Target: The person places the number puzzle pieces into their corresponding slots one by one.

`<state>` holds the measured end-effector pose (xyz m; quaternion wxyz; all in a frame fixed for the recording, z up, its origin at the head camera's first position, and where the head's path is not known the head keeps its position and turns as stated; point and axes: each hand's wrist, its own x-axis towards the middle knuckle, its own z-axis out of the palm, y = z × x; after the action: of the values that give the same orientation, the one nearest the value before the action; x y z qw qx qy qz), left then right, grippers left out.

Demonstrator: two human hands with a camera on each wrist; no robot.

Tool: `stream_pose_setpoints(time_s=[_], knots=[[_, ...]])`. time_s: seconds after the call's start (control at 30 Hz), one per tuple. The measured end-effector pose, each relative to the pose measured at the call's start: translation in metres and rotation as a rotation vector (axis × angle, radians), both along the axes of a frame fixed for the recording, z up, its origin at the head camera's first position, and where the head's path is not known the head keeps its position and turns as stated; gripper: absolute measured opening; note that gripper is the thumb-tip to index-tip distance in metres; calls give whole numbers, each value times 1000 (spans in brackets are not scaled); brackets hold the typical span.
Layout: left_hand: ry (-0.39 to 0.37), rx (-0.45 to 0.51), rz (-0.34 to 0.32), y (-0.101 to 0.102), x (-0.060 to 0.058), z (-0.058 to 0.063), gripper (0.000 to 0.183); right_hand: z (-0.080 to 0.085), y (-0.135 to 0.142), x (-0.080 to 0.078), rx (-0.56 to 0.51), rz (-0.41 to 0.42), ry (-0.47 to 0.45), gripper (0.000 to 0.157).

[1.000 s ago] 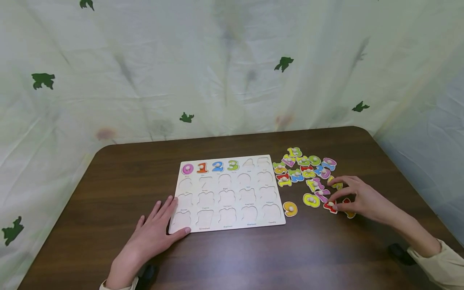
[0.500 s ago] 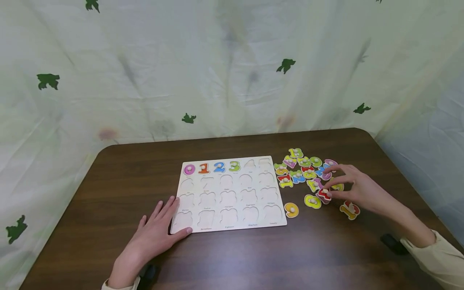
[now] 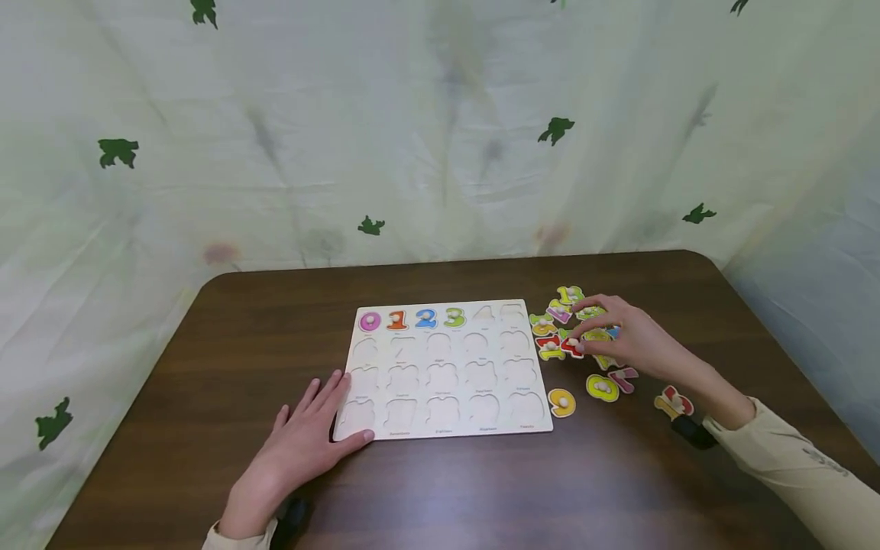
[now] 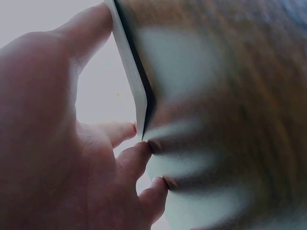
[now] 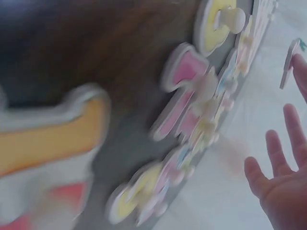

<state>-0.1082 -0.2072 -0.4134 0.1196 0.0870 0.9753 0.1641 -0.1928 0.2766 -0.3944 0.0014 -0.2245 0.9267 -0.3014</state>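
Observation:
My right hand (image 3: 635, 340) pinches a red number puzzle piece (image 3: 570, 349), shaped like a 4, by its knob, above the loose pieces right of the board. In the right wrist view that held piece (image 5: 288, 64) appears nearly edge-on at the fingertips, with the other fingers spread. My left hand (image 3: 299, 439) rests at the near left corner of the white number puzzle board (image 3: 454, 428), fingers along its left side and thumb on the front edge. The left wrist view shows the fingers (image 4: 132, 160) around that corner. Pieces 0, 1, 2 and 3 (image 3: 454, 317) sit in the top row.
Several loose number pieces cluster beside the board, partly hidden by my right hand. Nearer me are an orange piece (image 3: 561, 402), a yellow-green piece (image 3: 602, 387) and a magenta 7 (image 3: 624, 379). A red and orange piece (image 3: 674, 402) lies farther right. A pale curtain (image 3: 426, 153) hangs behind the brown table (image 3: 426, 489).
My right hand has lifted the red piece from the right side of the pile and carried it left and away from me, towards the board. My left hand stays at the board's corner.

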Motion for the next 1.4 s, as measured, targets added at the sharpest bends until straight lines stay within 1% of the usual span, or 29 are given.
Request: stream_pose_setpoints(time_s=[0.07,0.2,0.27,0.53,0.7,0.8,0.93,1.07,1.4], knots=[[5,1,-2,0,0,0,102,-2,-7,-8,-12,3,-7,15],[7,6,-3,1,1,-1,100,-5,-22,-25,-52,44,-8,15],[3,6,1,1,1,-1,100,-6,-30,-33,-54,61,-6,14],[-1,-3,6,2,1,0,101,-7,-60,-69,-47,91,-80,11],[4,6,11,1,2,-1,100,-12,-77,-86,-36,118,-117,8],[15,12,11,1,3,-2,99,-14,-84,-93,-30,131,-129,8],[25,15,13,1,2,-1,98,-13,-95,-103,-13,133,-129,8],[23,14,13,1,2,0,97,-12,-105,-110,11,166,-142,8],[25,5,6,0,3,1,98,-19,-120,-112,66,181,-191,9]])
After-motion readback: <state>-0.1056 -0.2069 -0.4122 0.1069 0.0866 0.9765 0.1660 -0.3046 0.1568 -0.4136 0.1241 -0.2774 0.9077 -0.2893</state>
